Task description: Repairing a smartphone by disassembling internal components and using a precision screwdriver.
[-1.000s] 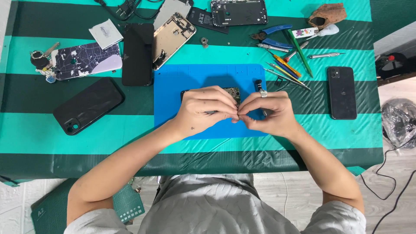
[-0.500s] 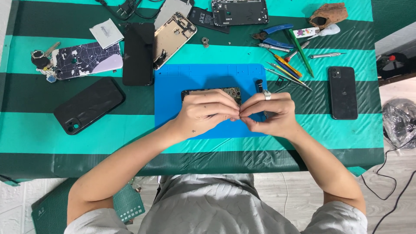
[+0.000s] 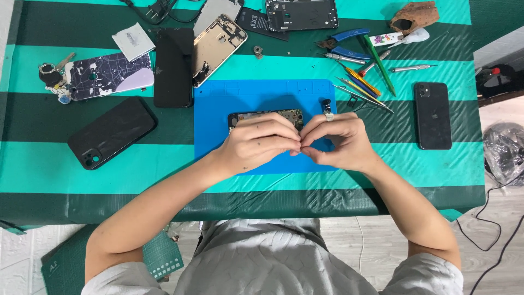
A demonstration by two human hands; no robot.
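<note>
Both hands shifted slightly up since 1 s ago; left hand (image 3: pixel 256 143) and right hand (image 3: pixel 339 141) fingertips meet, pinching unseen small part over circuit board (image 3: pixel 266 116) on blue mat (image 3: pixel 256 95).

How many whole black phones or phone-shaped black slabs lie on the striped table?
3: a black phone with camera bump at left, a black rectangular slab beside the open gold-coloured phone frame, a black phone at right. Others may be hidden.

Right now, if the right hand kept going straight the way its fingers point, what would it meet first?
The right hand points left, fingertips already touching those of the left hand, so it would meet that hand first. The circuit board lies just beyond, on the blue mat.
</note>
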